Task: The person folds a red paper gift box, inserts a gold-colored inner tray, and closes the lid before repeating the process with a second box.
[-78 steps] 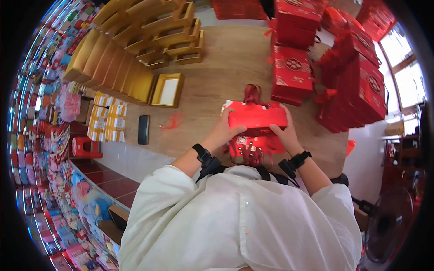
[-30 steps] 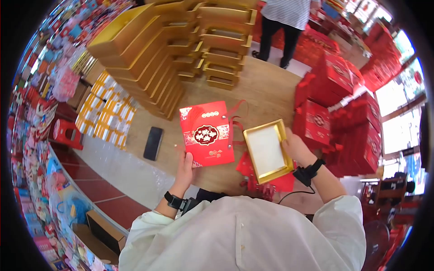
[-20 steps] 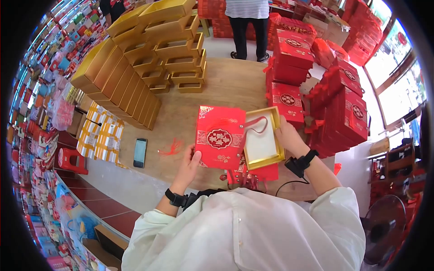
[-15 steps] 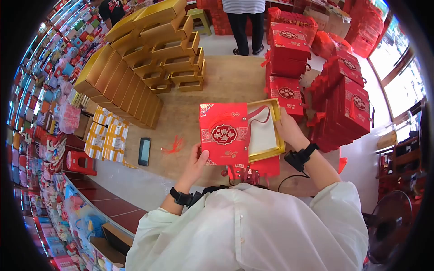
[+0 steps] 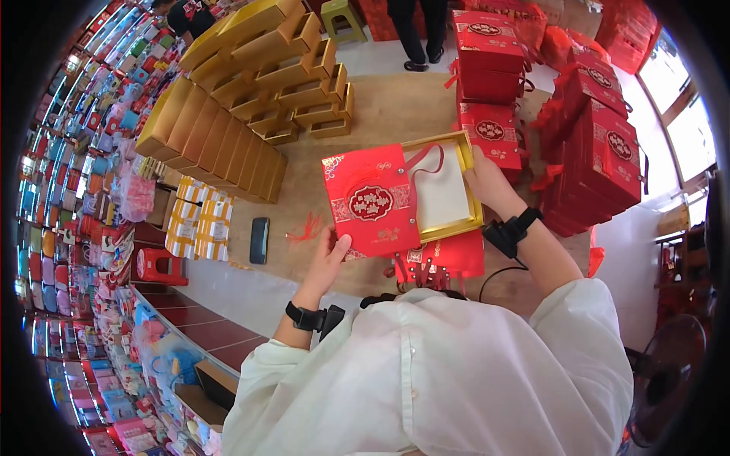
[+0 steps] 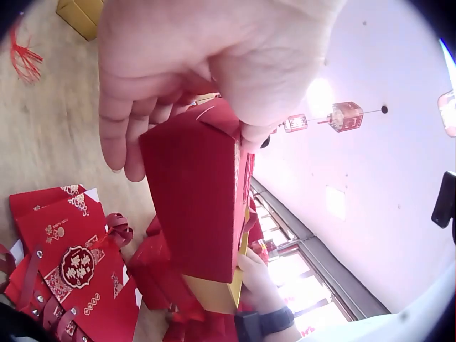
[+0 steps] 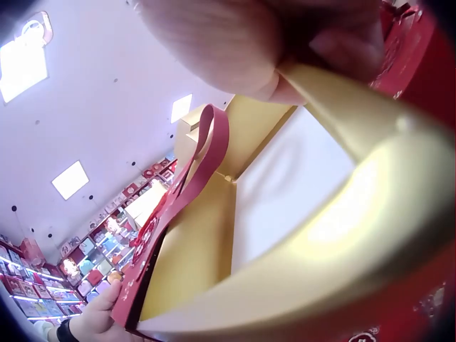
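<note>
A red box sleeve (image 5: 369,201) with a dark medallion and a ribbon handle is gripped at its lower left corner by my left hand (image 5: 327,262). My right hand (image 5: 490,182) pinches the right wall of a gold tray (image 5: 470,175) with a white bottom. The tray's left part is inside the sleeve. In the left wrist view, thumb and fingers of the left hand (image 6: 214,57) straddle the closed-looking end of the sleeve (image 6: 192,192). The right wrist view has the right hand (image 7: 278,43) on the tray's rim (image 7: 328,92).
Stacked gold trays (image 5: 220,144) stand at the back left, beside a phone (image 5: 259,241) and a red tassel (image 5: 306,228). Finished-looking red boxes (image 5: 601,167) are piled on the right. Flat red pieces (image 5: 456,254) lie near the front edge. A person's legs (image 5: 414,34) show behind the table.
Both hands came apart from one red box to hold sleeve and tray separately. The tray then moved left, partly into the sleeve; lately the pair has tilted slightly. The head view has shifted.
</note>
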`<state>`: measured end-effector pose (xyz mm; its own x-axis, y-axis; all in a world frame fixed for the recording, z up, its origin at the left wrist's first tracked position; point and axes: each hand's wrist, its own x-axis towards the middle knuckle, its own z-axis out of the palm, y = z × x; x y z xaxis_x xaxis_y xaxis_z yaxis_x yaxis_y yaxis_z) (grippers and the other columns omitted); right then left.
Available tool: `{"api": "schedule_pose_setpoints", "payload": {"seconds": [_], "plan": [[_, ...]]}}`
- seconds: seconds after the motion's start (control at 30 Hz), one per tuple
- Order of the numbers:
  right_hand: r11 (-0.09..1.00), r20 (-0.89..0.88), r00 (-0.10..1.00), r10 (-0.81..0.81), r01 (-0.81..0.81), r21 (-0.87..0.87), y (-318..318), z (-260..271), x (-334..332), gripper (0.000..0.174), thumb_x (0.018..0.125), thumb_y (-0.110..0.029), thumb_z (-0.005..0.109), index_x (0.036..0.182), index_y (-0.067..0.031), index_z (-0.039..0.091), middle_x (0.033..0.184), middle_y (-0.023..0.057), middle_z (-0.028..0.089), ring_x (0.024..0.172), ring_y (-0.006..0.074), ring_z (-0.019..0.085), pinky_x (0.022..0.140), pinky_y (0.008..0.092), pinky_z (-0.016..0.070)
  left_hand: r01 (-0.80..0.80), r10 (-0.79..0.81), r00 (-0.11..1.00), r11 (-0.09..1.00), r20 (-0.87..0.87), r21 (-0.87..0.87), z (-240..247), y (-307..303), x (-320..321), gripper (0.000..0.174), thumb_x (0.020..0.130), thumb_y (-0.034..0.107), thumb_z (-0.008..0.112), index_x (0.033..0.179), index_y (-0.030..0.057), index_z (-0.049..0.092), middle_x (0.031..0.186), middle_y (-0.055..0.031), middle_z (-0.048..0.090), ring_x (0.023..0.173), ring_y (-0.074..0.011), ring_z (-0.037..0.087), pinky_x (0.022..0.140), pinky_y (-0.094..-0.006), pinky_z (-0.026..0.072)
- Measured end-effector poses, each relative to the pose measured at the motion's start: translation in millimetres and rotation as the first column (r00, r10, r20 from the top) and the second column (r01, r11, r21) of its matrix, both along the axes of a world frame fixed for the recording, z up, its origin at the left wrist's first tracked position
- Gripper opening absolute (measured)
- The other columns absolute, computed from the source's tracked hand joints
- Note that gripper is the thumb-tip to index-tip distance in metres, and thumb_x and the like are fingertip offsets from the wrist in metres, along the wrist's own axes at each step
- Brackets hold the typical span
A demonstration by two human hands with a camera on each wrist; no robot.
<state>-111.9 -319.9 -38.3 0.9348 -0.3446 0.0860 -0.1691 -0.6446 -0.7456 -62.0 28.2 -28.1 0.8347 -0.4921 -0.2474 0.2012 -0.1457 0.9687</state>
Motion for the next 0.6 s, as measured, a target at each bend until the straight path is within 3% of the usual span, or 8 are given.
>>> {"api": "schedule_pose_setpoints", "payload": {"seconds": [0.2,0.27,0.47,0.6], "plan": [[1.000,-0.074,0.997,-0.012,0.014,0.028,10,13,2,0.030,0.081,-0.007,0.046,0.105,0.0065,0.036,0.082,0.0331,0.056,0.082,0.0467,0.056,0.071,0.0503,0.0446,0.024,-0.027,0.999,0.997,0.044,0.067,0,1,4,0.040,0.090,0.031,0.056,0.116,0.0046,0.043,0.099,-0.0021,0.054,0.086,-0.0078,0.049,0.072,-0.0223,0.0416],[0.998,-0.103,0.995,-0.005,0.012,0.069,7,7,4,0.033,0.079,-0.005,0.045,0.110,0.0051,0.038,0.091,0.0320,0.056,0.092,0.0454,0.054,0.077,0.0461,0.0443,0.020,-0.021,1.000,0.998,0.018,0.059,2,1,4,0.039,0.090,0.031,0.056,0.116,0.0045,0.043,0.098,-0.0020,0.054,0.085,-0.0078,0.050,0.072,-0.0222,0.0418],[0.994,-0.105,0.994,0.019,-0.008,0.106,4,2,5,0.034,0.079,-0.003,0.044,0.111,0.0058,0.038,0.095,0.0309,0.056,0.095,0.0436,0.054,0.080,0.0425,0.0441,0.020,-0.021,1.000,0.999,0.020,0.044,-1,2,5,0.038,0.090,0.031,0.056,0.114,0.0044,0.044,0.098,-0.0014,0.054,0.086,-0.0073,0.050,0.072,-0.0218,0.0419],[0.993,0.000,1.000,0.026,-0.026,0.116,3,-8,5,0.029,0.080,-0.006,0.045,0.104,0.0069,0.038,0.087,0.0338,0.055,0.087,0.0463,0.056,0.074,0.0475,0.0451,0.028,-0.028,1.000,1.000,0.008,0.015,-6,3,7,0.038,0.090,0.032,0.056,0.114,0.0047,0.045,0.098,-0.0011,0.054,0.085,-0.0069,0.050,0.071,-0.0215,0.0414]]}}
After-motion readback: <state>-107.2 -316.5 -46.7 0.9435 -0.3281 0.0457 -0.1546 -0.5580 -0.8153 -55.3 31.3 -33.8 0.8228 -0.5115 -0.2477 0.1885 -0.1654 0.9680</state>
